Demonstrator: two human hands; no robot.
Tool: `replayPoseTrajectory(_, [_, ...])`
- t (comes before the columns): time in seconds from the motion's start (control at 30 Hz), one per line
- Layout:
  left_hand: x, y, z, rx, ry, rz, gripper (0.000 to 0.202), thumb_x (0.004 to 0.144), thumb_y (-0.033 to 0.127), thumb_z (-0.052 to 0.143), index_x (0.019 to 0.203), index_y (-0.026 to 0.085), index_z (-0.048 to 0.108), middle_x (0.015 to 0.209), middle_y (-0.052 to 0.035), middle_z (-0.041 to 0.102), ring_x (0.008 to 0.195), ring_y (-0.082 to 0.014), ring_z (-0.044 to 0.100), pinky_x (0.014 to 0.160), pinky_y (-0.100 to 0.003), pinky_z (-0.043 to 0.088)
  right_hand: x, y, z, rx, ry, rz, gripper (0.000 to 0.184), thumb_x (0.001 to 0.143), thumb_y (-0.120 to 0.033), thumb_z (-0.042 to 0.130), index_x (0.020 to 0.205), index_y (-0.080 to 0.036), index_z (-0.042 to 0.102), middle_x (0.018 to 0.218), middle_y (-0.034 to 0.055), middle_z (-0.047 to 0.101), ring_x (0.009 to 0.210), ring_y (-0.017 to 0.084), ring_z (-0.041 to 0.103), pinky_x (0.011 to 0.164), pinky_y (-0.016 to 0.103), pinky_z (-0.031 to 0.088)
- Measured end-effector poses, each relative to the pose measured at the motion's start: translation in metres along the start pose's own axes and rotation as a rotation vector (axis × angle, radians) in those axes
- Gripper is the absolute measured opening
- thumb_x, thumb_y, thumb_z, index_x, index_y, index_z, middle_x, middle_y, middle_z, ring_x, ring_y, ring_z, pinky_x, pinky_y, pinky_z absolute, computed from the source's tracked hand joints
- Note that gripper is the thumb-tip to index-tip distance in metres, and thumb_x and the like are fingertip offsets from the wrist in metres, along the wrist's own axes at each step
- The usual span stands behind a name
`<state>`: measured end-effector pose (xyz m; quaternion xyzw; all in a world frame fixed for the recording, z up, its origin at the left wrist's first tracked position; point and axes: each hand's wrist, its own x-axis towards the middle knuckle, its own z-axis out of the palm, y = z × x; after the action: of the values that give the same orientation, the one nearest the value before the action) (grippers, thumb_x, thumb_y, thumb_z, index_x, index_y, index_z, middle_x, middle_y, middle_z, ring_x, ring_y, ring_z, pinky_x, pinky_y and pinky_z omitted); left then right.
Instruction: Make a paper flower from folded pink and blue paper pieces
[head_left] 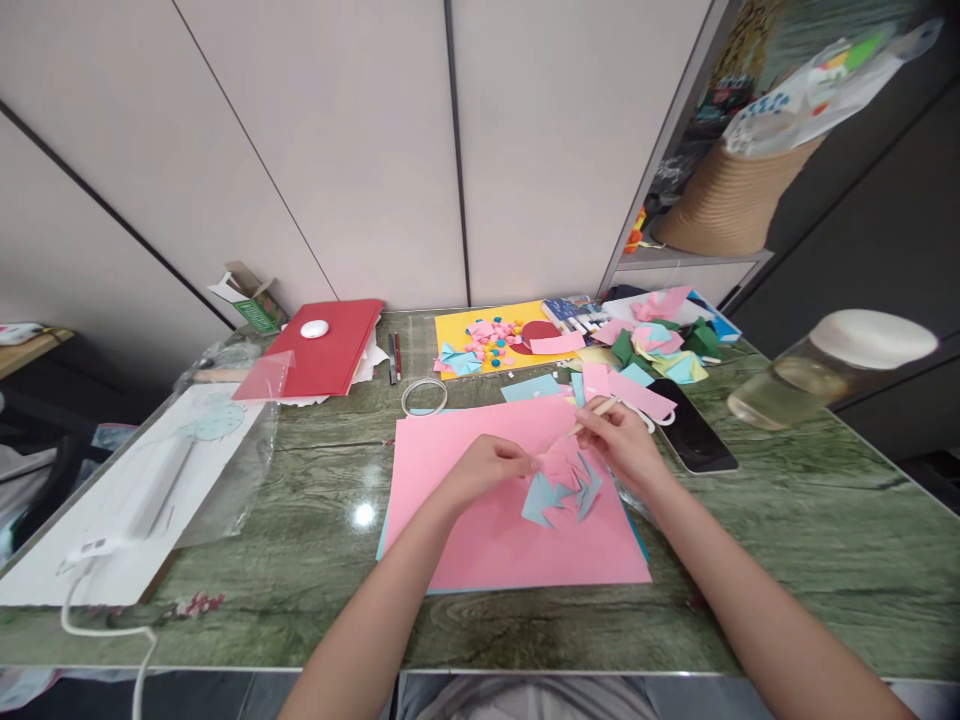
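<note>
My left hand pinches the edge of a folded paper flower with pink petals on top and light blue pointed ones below. My right hand closes around a thin pale stick, its tip at the flower's far side by a pink petal. The stick's exact kind is too small to tell. Beneath both hands lies a stack of pink paper sheets, with blue sheets showing at its edges.
A roll of tape lies left of the sheets. Behind are a yellow sheet with small paper pieces and a red folder. To the right are a phone, a lidded jar and a heap of paper flowers.
</note>
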<state>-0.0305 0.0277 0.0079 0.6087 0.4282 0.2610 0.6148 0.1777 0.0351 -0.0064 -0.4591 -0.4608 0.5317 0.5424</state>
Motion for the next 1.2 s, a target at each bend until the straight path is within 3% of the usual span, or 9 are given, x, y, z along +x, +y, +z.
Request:
replayPoseTrajectory(0.2, [0.001, -0.005, 0.0, 0.099, 0.029, 0.02, 0.03, 0.067, 0.043, 0.062, 0.064, 0.013, 0.068, 0.061, -0.0016, 0.06, 0.059, -0.0132, 0.05, 0.056, -0.024, 0.034, 0.003, -0.003, -0.01, -0.068, 0.073, -0.058, 0.02, 0.069, -0.035, 0.069, 0.069, -0.019, 0.055, 0.05, -0.0043, 0.054, 0.043, 0.01, 0.051, 0.045, 0.023, 0.038])
replayPoseTrajectory(0.33, [0.004, -0.01, -0.002, 0.118, 0.083, 0.046, 0.028, 0.067, 0.041, 0.062, 0.067, 0.014, 0.069, 0.068, -0.0035, 0.065, 0.065, -0.0152, 0.054, 0.059, -0.024, 0.038, 0.006, -0.01, -0.018, -0.129, 0.213, -0.209, 0.017, 0.072, -0.035, 0.065, 0.07, -0.021, 0.056, 0.054, -0.0041, 0.054, 0.042, 0.009, 0.048, 0.043, 0.023, 0.038])
replayPoseTrajectory(0.47, [0.007, -0.013, -0.003, 0.131, 0.128, 0.058, 0.027, 0.065, 0.04, 0.064, 0.069, 0.015, 0.069, 0.073, -0.005, 0.068, 0.068, -0.0166, 0.057, 0.06, -0.025, 0.04, 0.004, -0.006, -0.017, -0.474, 0.306, -0.378, 0.011, 0.076, -0.033, 0.06, 0.077, -0.022, 0.06, 0.072, 0.0008, 0.06, 0.06, 0.016, 0.059, 0.059, 0.03, 0.047])
replayPoseTrajectory(0.53, [0.008, -0.014, -0.003, 0.124, 0.152, 0.06, 0.026, 0.064, 0.04, 0.066, 0.069, 0.015, 0.069, 0.071, -0.005, 0.067, 0.067, -0.0165, 0.058, 0.06, -0.025, 0.041, 0.004, 0.003, -0.016, -0.706, 0.214, -0.469, 0.012, 0.08, -0.028, 0.054, 0.087, -0.024, 0.062, 0.086, 0.0039, 0.064, 0.078, 0.02, 0.061, 0.073, 0.035, 0.047])
replayPoseTrajectory(0.6, [0.009, -0.014, -0.003, 0.098, 0.173, 0.055, 0.025, 0.062, 0.038, 0.068, 0.068, 0.015, 0.068, 0.069, -0.0046, 0.067, 0.065, -0.0159, 0.057, 0.058, -0.025, 0.041, 0.005, 0.012, -0.015, -0.887, 0.011, -0.519, 0.027, 0.082, -0.019, 0.046, 0.102, -0.027, 0.062, 0.1, 0.0058, 0.064, 0.096, 0.023, 0.057, 0.085, 0.04, 0.043])
replayPoseTrajectory(0.7, [0.01, -0.013, -0.004, 0.002, 0.201, 0.044, 0.025, 0.059, 0.037, 0.071, 0.067, 0.014, 0.067, 0.066, -0.0039, 0.065, 0.061, -0.0146, 0.056, 0.058, -0.025, 0.042, 0.007, 0.02, -0.014, -0.987, -0.169, -0.493, 0.045, 0.08, -0.011, 0.041, 0.119, -0.029, 0.054, 0.115, 0.0062, 0.06, 0.109, 0.025, 0.051, 0.094, 0.045, 0.037])
replayPoseTrajectory(0.87, [0.013, -0.013, -0.01, -0.286, 0.277, -0.007, 0.026, 0.054, 0.035, 0.076, 0.065, 0.013, 0.065, 0.063, -0.0013, 0.061, 0.057, -0.0098, 0.051, 0.057, -0.022, 0.039, 0.001, 0.01, -0.005, -0.531, -0.074, -0.235, 0.034, 0.085, -0.034, 0.045, 0.118, -0.03, 0.053, 0.111, 0.0055, 0.061, 0.104, 0.022, 0.055, 0.091, 0.041, 0.04])
replayPoseTrajectory(1.03, [0.015, -0.018, -0.014, -0.466, 0.285, -0.08, 0.032, 0.053, 0.038, 0.077, 0.069, 0.014, 0.063, 0.057, 0.0027, 0.053, 0.051, -0.0054, 0.045, 0.053, -0.02, 0.035, -0.007, -0.002, 0.006, -0.022, -0.321, 0.12, 0.041, 0.082, -0.047, 0.048, 0.12, -0.03, 0.049, 0.119, 0.0069, 0.054, 0.107, 0.02, 0.053, 0.089, 0.038, 0.042])
replayPoseTrajectory(1.2, [0.015, -0.018, -0.012, -0.546, 0.242, -0.115, 0.038, 0.052, 0.042, 0.077, 0.07, 0.013, 0.061, 0.06, 0.0008, 0.055, 0.052, -0.0055, 0.047, 0.053, -0.02, 0.036, -0.012, -0.004, 0.01, 0.113, -0.438, 0.21, 0.055, 0.075, -0.042, 0.06, 0.126, -0.032, 0.042, 0.128, 0.0059, 0.047, 0.109, 0.02, 0.052, 0.091, 0.039, 0.04])
